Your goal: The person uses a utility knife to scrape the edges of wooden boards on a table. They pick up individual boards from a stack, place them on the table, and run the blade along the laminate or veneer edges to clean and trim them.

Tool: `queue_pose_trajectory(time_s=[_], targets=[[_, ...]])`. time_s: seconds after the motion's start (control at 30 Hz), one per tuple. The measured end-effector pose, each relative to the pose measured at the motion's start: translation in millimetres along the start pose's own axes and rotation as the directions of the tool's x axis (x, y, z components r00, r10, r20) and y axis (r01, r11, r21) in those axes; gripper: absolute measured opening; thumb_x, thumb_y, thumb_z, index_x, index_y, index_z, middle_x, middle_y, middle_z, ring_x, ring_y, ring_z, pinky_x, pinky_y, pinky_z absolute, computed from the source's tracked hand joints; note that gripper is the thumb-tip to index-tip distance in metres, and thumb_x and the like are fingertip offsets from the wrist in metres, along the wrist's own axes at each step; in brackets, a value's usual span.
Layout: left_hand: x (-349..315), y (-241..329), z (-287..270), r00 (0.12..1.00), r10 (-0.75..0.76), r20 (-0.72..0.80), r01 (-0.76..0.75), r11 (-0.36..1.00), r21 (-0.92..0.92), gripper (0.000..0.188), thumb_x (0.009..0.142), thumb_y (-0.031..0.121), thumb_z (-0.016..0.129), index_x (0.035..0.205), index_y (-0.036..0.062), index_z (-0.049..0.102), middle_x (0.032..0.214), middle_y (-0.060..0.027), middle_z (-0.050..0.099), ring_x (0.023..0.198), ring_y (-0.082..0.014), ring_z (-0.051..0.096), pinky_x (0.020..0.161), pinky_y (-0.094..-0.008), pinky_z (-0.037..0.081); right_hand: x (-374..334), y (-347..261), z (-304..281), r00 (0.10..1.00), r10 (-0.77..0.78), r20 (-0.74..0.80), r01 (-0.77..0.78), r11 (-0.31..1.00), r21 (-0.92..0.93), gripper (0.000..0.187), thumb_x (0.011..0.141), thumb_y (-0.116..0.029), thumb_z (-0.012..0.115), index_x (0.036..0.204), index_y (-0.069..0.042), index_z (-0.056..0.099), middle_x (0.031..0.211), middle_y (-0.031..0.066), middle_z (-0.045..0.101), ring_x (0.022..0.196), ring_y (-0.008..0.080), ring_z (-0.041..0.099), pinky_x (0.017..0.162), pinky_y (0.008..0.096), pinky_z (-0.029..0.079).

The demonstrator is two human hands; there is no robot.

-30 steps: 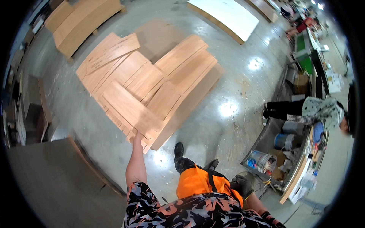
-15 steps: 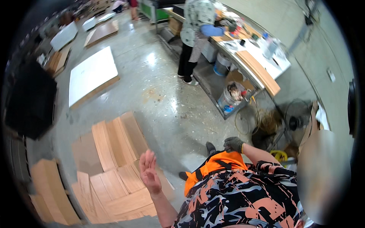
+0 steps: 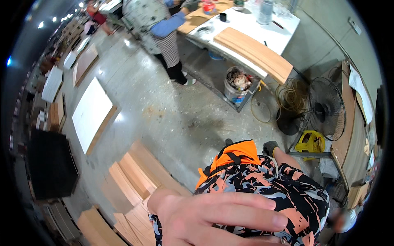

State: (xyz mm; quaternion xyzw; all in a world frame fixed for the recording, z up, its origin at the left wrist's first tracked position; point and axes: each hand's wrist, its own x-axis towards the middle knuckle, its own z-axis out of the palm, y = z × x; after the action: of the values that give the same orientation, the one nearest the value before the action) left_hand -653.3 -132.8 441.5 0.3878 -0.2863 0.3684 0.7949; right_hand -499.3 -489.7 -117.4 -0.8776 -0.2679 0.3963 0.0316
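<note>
My bare left hand (image 3: 209, 215) is raised close in front of my chest, large in the view, its fingers apart and pointing right. Nothing is held in it. My right hand (image 3: 270, 148), in a dark grey glove, hangs low beside the orange cloth (image 3: 236, 153) with black straps at my waist. How its fingers are set is too small to make out. Below and left of my left hand, curved light-wood panels (image 3: 131, 176) lie on brown sheets on the floor.
A worktable with a white top (image 3: 283, 37) holds a stack of curved wood strips (image 3: 254, 53). A co-worker (image 3: 152, 28) stands at it. Under its corner sits a waste bucket (image 3: 237, 86). A black fan (image 3: 326, 107) and yellow container (image 3: 310, 142) are on the right; a white-topped panel (image 3: 92, 115) lies left.
My left hand has come up and to the right, turning across my chest. The view has shifted, bringing the worktable and fan more into sight. My right hand remains by my waist.
</note>
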Motion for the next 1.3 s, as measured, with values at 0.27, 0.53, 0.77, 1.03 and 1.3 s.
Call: queue_pose_trajectory(time_s=[0.27, 0.53, 0.77, 1.03, 1.3], targets=[[88.4, -147.2, -41.2, 0.858, -0.277, 0.432, 0.343, 0.936, -0.082, 0.043, 0.097, 0.037, 0.057, 0.114, -0.0024, 0.063, 0.118, -0.0206, 0.066, 0.1, -0.042, 0.066, 0.088, -0.0567, 0.054, 65.8, 63.3, -130.3, 0.858, 0.499, 0.118, 0.007, -0.242, 0.97, 0.006, 0.088, -0.013, 0.057, 0.082, -0.011, 0.058, 0.07, 0.0063, 0.058, 0.058, 0.0219, 0.061, 0.054, 0.0365, 0.055], [153.3, -360.1, -154.5, 0.725, -0.413, 0.552, 0.341, 0.911, 0.234, 0.059, 0.088, 0.044, 0.071, 0.123, -0.0032, 0.061, 0.128, -0.0246, 0.059, 0.115, -0.0336, 0.059, 0.095, -0.0449, 0.049, 70.1, 68.9, -229.0, 0.407, 0.912, -0.052, 0.539, -0.194, 0.819, 0.005, 0.09, -0.01, 0.061, 0.094, -0.01, 0.063, 0.076, 0.006, 0.062, 0.06, 0.0199, 0.062, 0.054, 0.0339, 0.054], [175.6, -585.8, -276.4, 0.426, -0.867, 0.258, 0.276, 0.396, 0.876, 0.036, 0.09, 0.018, 0.074, 0.122, 0.0041, 0.067, 0.122, -0.013, 0.068, 0.112, -0.0237, 0.064, 0.094, -0.0355, 0.05, 50.3, 46.6, -227.6, 0.254, 0.917, 0.306, 0.749, -0.387, 0.538, 0.008, 0.09, -0.006, 0.061, 0.096, -0.012, 0.062, 0.072, 0.0062, 0.061, 0.057, 0.0185, 0.058, 0.049, 0.0324, 0.05], [141.8, -783.1, -250.4, 0.374, -0.797, 0.475, 0.078, 0.537, 0.84, 0.047, 0.08, 0.024, 0.079, 0.119, 0.0003, 0.068, 0.117, -0.0234, 0.068, 0.113, -0.0384, 0.064, 0.1, -0.043, 0.049, 69.8, 48.4, -64.9, 0.023, 0.91, 0.413, 0.791, -0.269, 0.549, 0.008, 0.087, -0.013, 0.061, 0.09, -0.01, 0.069, 0.07, 0.0055, 0.066, 0.055, 0.0197, 0.061, 0.051, 0.0365, 0.049], [122.4, -877.9, -260.7, -0.014, -0.897, 0.441, -0.297, 0.425, 0.855, 0.07, 0.055, 0.024, 0.094, 0.118, 0.0089, 0.071, 0.123, -0.0131, 0.066, 0.117, -0.0336, 0.06, 0.102, -0.0434, 0.048, 39.4, -18.2, -38.3, -0.255, 0.828, 0.499, 0.204, -0.458, 0.865, 0.032, 0.079, -0.025, 0.062, 0.099, -0.004, 0.074, 0.099, 0.0208, 0.073, 0.092, 0.0378, 0.07, 0.084, 0.0426, 0.056]])
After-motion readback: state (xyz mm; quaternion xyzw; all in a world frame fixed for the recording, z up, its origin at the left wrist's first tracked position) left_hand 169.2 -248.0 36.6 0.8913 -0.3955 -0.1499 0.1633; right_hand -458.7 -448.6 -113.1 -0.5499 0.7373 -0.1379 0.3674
